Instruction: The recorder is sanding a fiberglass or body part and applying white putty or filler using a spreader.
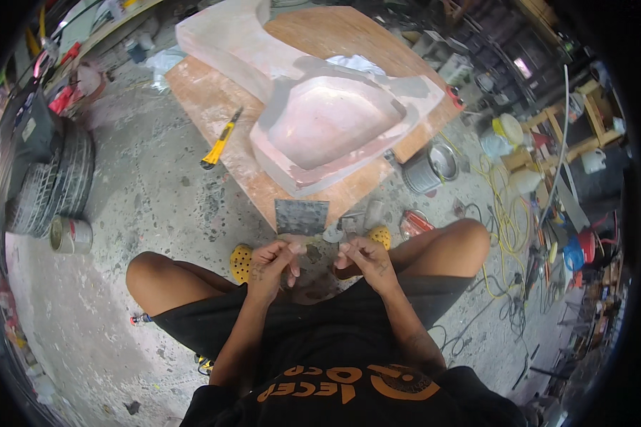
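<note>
Close before you, left hand (271, 262) and right hand (369, 261) apart, fingers curled to thumbs; cannot tell what, if anything, they pinch; dark sheet (301, 216) at near edge of wooden board (205, 107), pale hollowed form (327, 121) beyond

Left hand (272, 265) and right hand (365, 259): raised, level, apart, fingertips inward across a small gap. Fingers (294, 267): curled on both hands, thumbs drawn toward the index fingers; pinch contact indistinct. Forearms (239, 334): extend rearward from the grips, diverging toward the elbows. Knees (468, 238): bent, one outboard of each grip.
</note>
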`<control>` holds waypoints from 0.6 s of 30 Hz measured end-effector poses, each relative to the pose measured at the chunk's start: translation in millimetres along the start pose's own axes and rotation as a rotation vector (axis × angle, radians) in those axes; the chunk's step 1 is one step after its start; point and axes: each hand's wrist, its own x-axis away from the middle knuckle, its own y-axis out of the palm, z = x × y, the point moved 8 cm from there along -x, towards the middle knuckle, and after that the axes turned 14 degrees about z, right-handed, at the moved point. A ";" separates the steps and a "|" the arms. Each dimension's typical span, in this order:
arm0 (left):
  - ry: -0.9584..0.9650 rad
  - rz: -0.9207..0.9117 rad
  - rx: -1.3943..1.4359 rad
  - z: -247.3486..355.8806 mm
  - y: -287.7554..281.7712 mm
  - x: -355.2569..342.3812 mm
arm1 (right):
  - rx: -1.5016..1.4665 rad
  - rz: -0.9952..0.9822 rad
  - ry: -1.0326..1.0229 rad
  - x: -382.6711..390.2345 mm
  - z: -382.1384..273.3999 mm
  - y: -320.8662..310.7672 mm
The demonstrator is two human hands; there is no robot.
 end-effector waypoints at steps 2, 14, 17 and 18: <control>0.021 0.019 -0.053 4.5 11.1 4.0 | 0.129 -0.005 -0.054 -1.0 6.9 -5.0; 0.294 0.215 -0.141 59.0 11.4 8.6 | 0.134 0.168 -0.203 -16.5 -11.8 -1.5; 0.368 0.213 -0.240 91.4 5.5 -3.6 | 0.096 0.159 -0.190 -14.8 -23.0 0.4; 0.420 0.191 -0.274 100.6 4.8 -4.6 | -0.007 0.109 -0.107 -13.1 -23.2 8.2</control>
